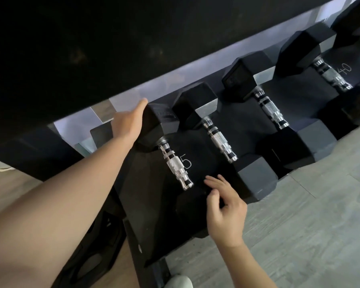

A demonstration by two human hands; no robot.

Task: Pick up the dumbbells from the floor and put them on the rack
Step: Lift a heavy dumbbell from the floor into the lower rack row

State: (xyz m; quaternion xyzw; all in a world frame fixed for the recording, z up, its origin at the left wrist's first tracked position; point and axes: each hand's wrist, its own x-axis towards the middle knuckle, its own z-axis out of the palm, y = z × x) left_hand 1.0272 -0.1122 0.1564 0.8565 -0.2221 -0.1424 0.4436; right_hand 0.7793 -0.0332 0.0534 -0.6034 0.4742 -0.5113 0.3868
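Several black hex dumbbells with chrome handles lie side by side on the sloped black rack (137, 196). The leftmost dumbbell (176, 165) rests beside a chalked "5". My left hand (128, 121) is cupped against the left side of its far head (157, 121), fingers together and pointing away from me. My right hand (224, 206) hovers at its near head (192, 206), fingers apart, with only the fingertips touching the rubber. The second dumbbell (219, 140) lies just to the right of it.
Two bigger dumbbells (271, 110) (330, 76) fill the rack to the right, one beside a chalked "40". A dark shelf (92, 38) overhangs the far heads. Grey plank floor (299, 225) lies to the right. A white shoe tip (178, 281) stands by the rack's foot.
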